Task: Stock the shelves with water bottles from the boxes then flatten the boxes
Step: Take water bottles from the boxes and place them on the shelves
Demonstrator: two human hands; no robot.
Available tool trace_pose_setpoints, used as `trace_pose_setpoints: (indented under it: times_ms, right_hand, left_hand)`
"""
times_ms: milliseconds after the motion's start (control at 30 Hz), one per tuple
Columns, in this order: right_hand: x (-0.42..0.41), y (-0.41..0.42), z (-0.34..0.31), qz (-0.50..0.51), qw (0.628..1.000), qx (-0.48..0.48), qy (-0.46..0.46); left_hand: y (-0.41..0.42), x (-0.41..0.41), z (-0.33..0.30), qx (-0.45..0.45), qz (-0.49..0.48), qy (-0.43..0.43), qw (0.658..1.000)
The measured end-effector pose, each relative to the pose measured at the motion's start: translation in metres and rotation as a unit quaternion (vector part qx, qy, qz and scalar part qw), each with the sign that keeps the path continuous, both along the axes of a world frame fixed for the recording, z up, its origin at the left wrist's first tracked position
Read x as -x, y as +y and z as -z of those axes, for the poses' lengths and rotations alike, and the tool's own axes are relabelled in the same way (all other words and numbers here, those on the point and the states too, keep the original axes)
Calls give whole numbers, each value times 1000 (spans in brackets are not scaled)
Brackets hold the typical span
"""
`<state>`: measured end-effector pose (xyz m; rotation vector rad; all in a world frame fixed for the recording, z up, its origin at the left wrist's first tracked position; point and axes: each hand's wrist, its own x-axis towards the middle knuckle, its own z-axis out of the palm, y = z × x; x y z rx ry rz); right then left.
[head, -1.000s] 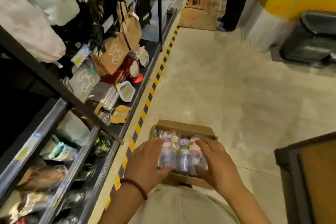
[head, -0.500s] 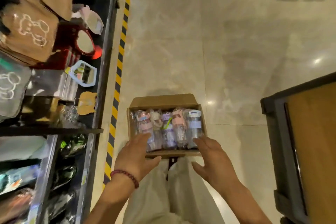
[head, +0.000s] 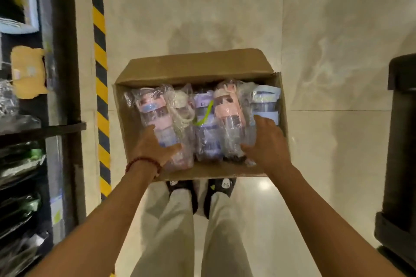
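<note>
I stand over the open cardboard box (head: 193,67) on the floor just beyond my feet, its far flap folded back, and a row of plastic-wrapped water bottles (head: 207,119) lies side by side inside it. My left hand (head: 153,146) wraps round the lower part of the leftmost bottle (head: 157,117), thumb across its front; my right hand (head: 267,144) lies on the bottles at the right end, fingers reaching along the pale blue bottle (head: 265,101), though I cannot tell whether they are curled round it or only pressing. The step, as I judge it, is lifting bottles out for the shelf unit (head: 60,96) on my left. To do it well I want each hand clamped on one bottle's body, not on loose wrap, which looks slippery and could slide or tear. I should draw them straight up so the neighbours don't drag along, and mind the cord handle (head: 184,114) on the white one. The box stays on the floor until it is emptied.
</note>
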<state>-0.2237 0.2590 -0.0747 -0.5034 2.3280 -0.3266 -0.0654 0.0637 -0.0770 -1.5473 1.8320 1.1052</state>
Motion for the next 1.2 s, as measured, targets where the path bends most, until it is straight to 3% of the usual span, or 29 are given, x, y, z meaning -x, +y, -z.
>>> trace_pose_setpoints:
  times_ms: [133, 233, 400, 633, 767, 900, 1200]
  right_hand:
    - [-8, 14, 52, 31, 994, -88, 61]
    - [-13, 19, 77, 81, 982, -96, 143]
    - [0, 24, 105, 155, 981, -76, 89]
    - [6, 12, 120, 288, 952, -59, 84]
    - [-5, 8, 101, 323, 945, -43, 39]
    - [-37, -5, 54, 338, 941, 19, 0]
    - [-53, -73, -76, 303, 946, 108, -48]
  left_hand:
    - [-10, -11, 64, 34, -46, -20, 998]
    - [-18, -21, 102, 15, -82, -31, 996]
    - [-19, -20, 121, 43, -129, -36, 990]
    - [-9, -12, 133, 66, -257, 31, 964]
    - [-9, -13, 120, 37, -306, 75, 948]
    - [-7, -21, 84, 16, -277, 129, 952]
    - [-38, -21, -58, -26, -279, 273, 920]
